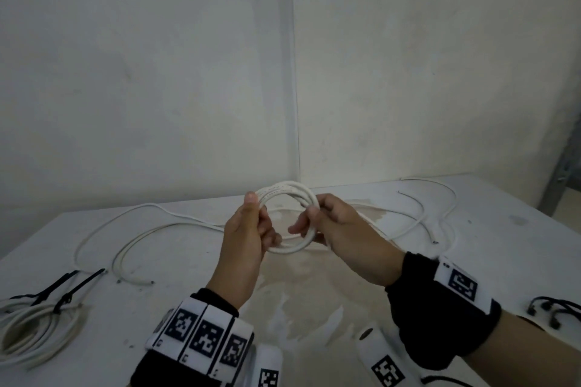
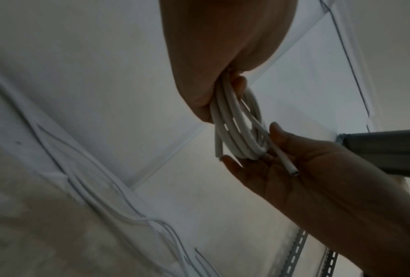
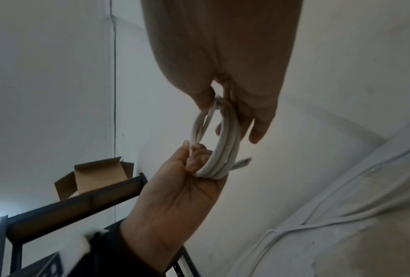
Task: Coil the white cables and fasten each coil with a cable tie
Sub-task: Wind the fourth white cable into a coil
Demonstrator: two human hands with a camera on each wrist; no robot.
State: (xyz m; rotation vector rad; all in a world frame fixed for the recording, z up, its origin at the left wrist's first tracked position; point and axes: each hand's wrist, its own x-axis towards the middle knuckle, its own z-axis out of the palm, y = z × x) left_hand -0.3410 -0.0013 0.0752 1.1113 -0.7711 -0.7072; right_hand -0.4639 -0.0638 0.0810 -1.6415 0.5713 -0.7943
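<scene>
Gripping one white cable coil [image 1: 287,220] between them, left hand [image 1: 248,236] and right hand [image 1: 342,229] curl around opposite sides.

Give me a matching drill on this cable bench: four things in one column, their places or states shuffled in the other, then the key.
Things
1. hand-held coil
2. tied coil
3. loose cable ties
4. uncoiled cables

States
A. on the table at the near left, black ties fastened on it
B. lying spread out across the table
C. lifted above the table, gripped by both the left hand and right hand
D. black, on the table's near right edge

Pairs: 1-C, 2-A, 3-D, 4-B
</scene>
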